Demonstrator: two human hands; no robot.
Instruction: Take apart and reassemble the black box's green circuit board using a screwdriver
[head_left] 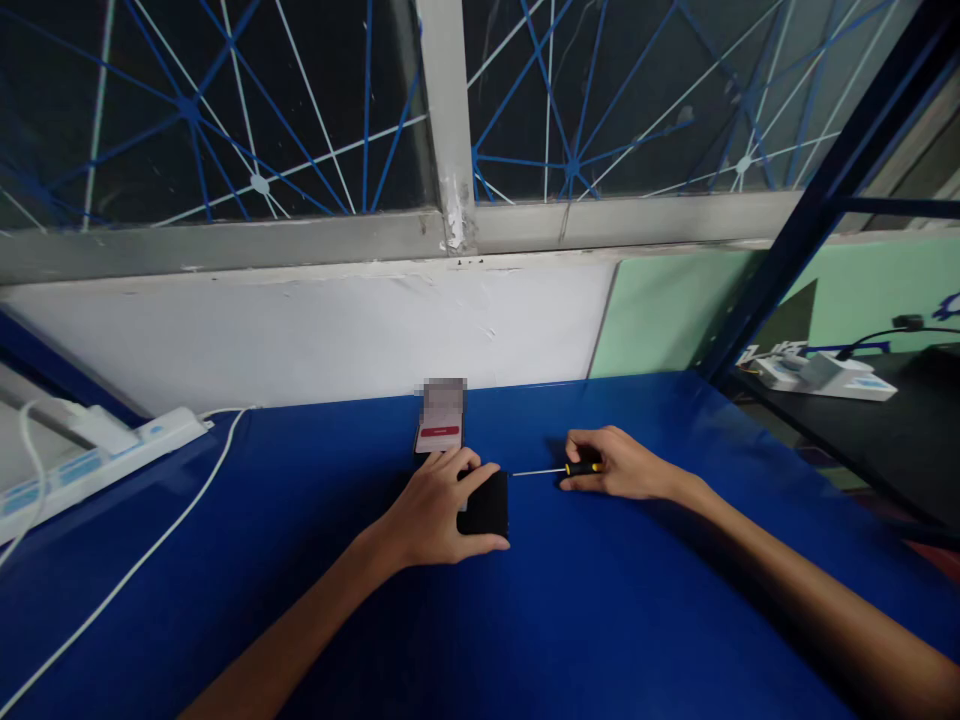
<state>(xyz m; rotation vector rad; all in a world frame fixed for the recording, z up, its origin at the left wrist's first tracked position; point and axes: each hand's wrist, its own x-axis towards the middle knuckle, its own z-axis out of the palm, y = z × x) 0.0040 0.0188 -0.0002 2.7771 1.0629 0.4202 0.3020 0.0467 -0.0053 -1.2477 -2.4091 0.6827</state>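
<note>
- Resting flat on a blue table point(600, 620), a black device point(487, 505) lies well in from every table edge, with bare surface around it.
- Left hand point(439, 510) lies over the black device, fingers clamped around it.
- Right hand point(619, 465), just right of the black device, pinches a screwdriver point(559, 470) whose tip points at the device's top corner.

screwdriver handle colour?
Black with yellow bands on the screwdriver gripped by the right hand; clearest in the head view.
</note>
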